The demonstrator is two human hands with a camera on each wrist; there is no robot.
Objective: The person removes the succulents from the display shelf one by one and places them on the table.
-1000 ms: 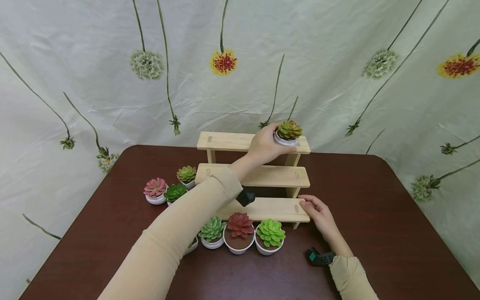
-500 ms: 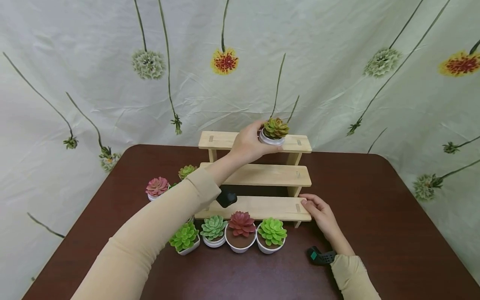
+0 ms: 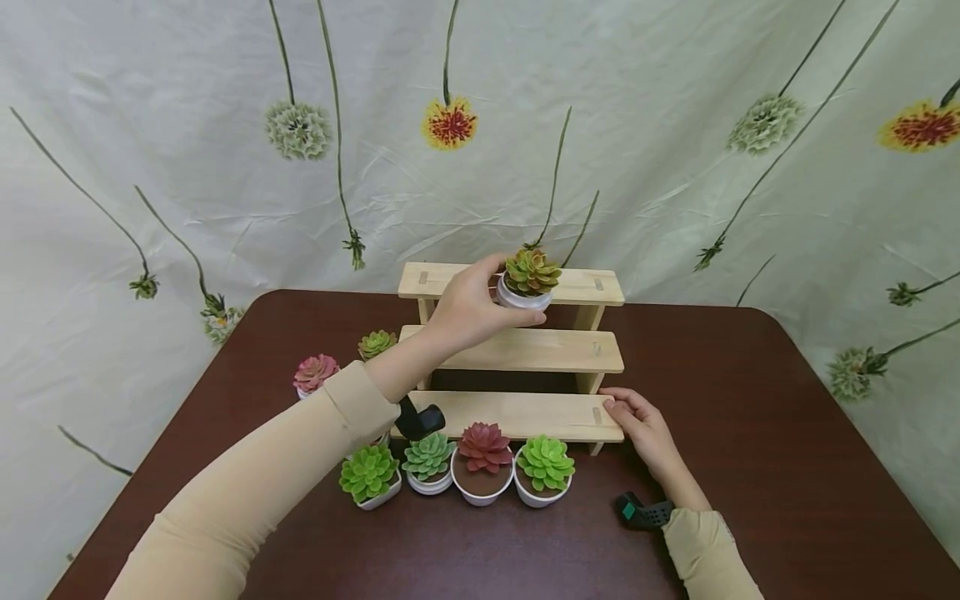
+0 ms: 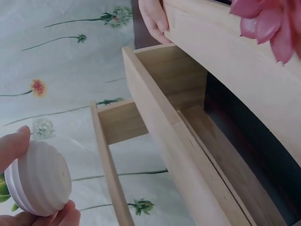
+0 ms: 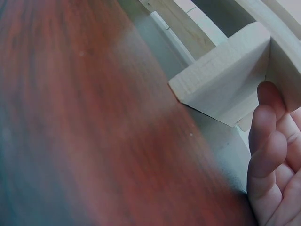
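My left hand (image 3: 474, 307) grips a small white pot holding a yellow-green succulent (image 3: 532, 273), with the thumb in front of the pot and fingers behind. In the head view it appears before the top board of the three-tier wooden plant stand (image 3: 517, 350). The left wrist view catches the pot's ribbed white underside (image 4: 44, 179), apart from the boards. At the right end of the lowest board, my right hand (image 3: 641, 429) holds the edge, thumb on top. In the right wrist view its curled fingers (image 5: 268, 136) touch the board's underside.
Along the stand's front stand a bright green succulent (image 3: 545, 463), a dark red one (image 3: 484, 448), a blue-green one (image 3: 428, 456) and another green one (image 3: 369, 473). A pink succulent (image 3: 315, 372) and a light green one (image 3: 377, 343) are left of the stand, partly behind the sleeve.
My left hand has carried the potted succulent leftward from the right end of the top board, then slightly lower in view. The right hand stays on the lowest board.
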